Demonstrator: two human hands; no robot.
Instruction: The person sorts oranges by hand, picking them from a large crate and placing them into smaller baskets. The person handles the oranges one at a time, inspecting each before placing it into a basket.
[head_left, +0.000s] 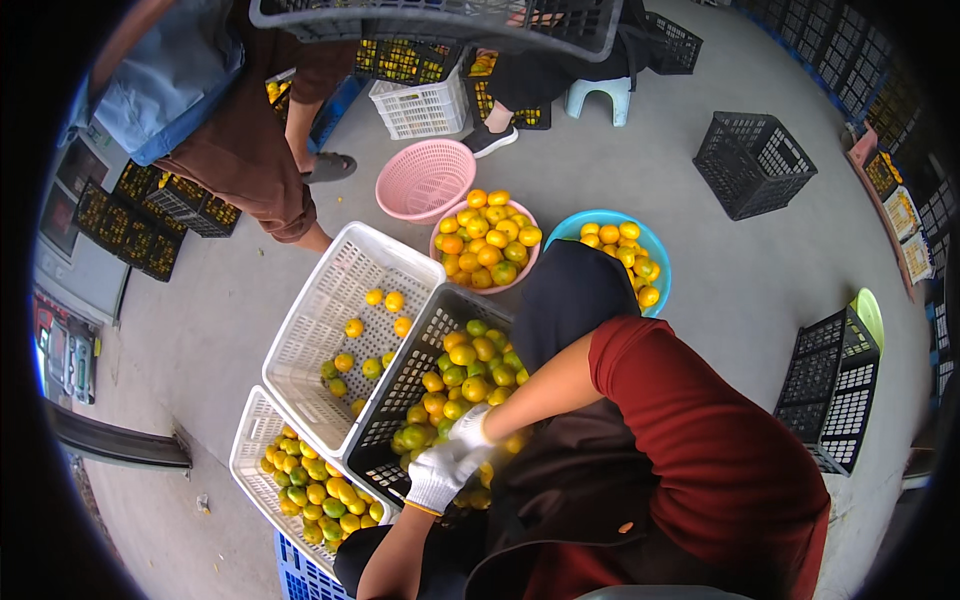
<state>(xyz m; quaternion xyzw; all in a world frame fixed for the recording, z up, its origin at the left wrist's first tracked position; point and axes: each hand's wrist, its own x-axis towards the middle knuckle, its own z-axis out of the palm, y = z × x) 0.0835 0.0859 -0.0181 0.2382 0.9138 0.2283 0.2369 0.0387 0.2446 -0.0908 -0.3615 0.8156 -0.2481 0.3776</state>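
Both my hands wear white knit gloves and meet over the near end of a black plastic crate (375, 427) of yellow-green citrus fruits (474, 388). My left hand (436, 474) comes in from the bottom of the view, beside the crate's near wall. Touching or overlapping it, my right hand (474, 429) reaches in from the right. The fingers are blurred, and whether either hand holds a fruit cannot be told. A white plastic crate (289, 352) with several loose fruits adjoins the black crate on the left. Below it, another white crate (247, 450) holds many fruits.
Beyond the crates stand a pink basket (534, 255) heaped with fruit, an empty pink basket (425, 176) and a blue basin (664, 277) of fruit. Black crates (754, 165) stand on the right. One person (225, 157) stands at the upper left; another sits near the top.
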